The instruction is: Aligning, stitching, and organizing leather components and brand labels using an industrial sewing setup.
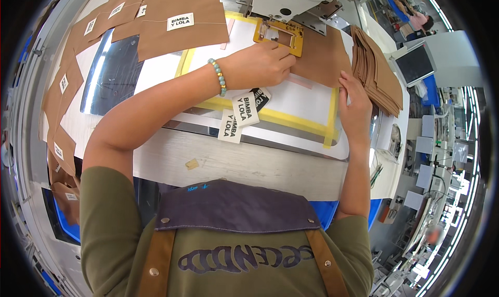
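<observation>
My left hand (254, 67), with a beaded bracelet (219, 77) on its wrist, is closed, its fingers curled down at the near edge of a yellow frame-shaped template (297, 43). Whatever its fingertips may hold is hidden. The template lies over a brown flat panel (323, 58) beneath the machine head (291, 3). At that panel's right corner, my right hand (356, 99) rests its fingertips on the edge, fingers loosely apart. Loose white labels (245, 110) with dark print and a black label (261, 96) lie just below my left wrist.
A white sheet edged with yellow tape (330, 120) covers the work plate. Brown panels with sewn-on labels (182, 42) spread over the left side. A thick stack of brown panels (377, 73) stands at right, near a dark screen (415, 63). Another person (417, 20) is in the distance.
</observation>
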`<state>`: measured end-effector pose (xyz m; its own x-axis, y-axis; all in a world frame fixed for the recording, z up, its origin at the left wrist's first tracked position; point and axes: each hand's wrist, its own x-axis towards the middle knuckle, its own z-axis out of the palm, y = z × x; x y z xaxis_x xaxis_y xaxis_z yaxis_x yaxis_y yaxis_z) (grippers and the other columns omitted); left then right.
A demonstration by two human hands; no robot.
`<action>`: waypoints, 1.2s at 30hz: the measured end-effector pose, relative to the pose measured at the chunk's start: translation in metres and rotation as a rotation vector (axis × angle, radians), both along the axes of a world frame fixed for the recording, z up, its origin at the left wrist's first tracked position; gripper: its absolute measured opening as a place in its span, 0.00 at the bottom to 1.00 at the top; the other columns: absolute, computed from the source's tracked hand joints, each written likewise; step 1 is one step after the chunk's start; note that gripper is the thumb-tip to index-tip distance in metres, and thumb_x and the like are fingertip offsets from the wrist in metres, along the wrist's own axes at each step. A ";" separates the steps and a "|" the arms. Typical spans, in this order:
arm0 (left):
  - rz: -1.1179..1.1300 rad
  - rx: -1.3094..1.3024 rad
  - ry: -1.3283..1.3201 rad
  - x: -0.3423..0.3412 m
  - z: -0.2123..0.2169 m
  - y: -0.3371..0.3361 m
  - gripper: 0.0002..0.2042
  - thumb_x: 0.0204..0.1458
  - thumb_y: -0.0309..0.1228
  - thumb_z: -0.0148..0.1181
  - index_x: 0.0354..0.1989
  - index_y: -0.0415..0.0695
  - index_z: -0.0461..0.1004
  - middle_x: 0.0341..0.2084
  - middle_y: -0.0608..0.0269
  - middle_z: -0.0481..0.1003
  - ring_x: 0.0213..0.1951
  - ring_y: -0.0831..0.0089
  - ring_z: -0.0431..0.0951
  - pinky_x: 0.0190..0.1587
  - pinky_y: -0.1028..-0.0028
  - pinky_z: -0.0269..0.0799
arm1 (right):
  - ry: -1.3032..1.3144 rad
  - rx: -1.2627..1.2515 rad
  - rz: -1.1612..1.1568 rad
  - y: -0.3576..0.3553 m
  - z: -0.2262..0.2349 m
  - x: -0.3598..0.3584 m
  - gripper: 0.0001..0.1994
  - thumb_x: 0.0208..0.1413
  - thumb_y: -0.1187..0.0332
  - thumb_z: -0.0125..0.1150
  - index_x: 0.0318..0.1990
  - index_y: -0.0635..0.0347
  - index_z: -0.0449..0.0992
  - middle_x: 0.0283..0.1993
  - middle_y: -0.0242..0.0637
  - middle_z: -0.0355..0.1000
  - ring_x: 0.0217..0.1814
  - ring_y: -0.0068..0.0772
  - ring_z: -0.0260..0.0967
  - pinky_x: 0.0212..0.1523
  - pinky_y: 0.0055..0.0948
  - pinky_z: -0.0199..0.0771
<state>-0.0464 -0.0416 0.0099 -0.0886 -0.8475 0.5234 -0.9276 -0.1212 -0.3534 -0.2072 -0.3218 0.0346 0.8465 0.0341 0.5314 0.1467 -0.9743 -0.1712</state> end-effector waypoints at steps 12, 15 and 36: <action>0.279 0.028 -0.021 0.007 -0.001 0.064 0.03 0.49 0.26 0.65 0.32 0.43 0.79 0.36 0.67 0.74 0.42 0.70 0.78 0.44 0.72 0.78 | 0.128 0.042 0.221 0.038 -0.012 0.043 0.15 0.65 0.78 0.61 0.57 0.69 0.82 0.63 0.47 0.80 0.61 0.53 0.80 0.61 0.43 0.82; 0.365 0.115 -0.024 -0.001 -0.003 0.074 0.05 0.49 0.25 0.65 0.34 0.43 0.80 0.36 0.67 0.74 0.42 0.71 0.78 0.43 0.71 0.78 | 0.180 0.054 0.234 0.045 -0.017 0.046 0.15 0.66 0.77 0.61 0.58 0.68 0.81 0.64 0.48 0.79 0.61 0.52 0.79 0.62 0.42 0.82; 0.426 0.028 0.569 -0.024 -0.009 0.093 0.25 0.65 0.36 0.64 0.69 0.41 0.74 0.73 0.59 0.71 0.76 0.54 0.64 0.75 0.54 0.63 | 0.387 -0.087 0.200 0.043 -0.010 -0.002 0.28 0.74 0.53 0.56 0.74 0.61 0.70 0.84 0.41 0.58 0.88 0.51 0.46 0.85 0.61 0.43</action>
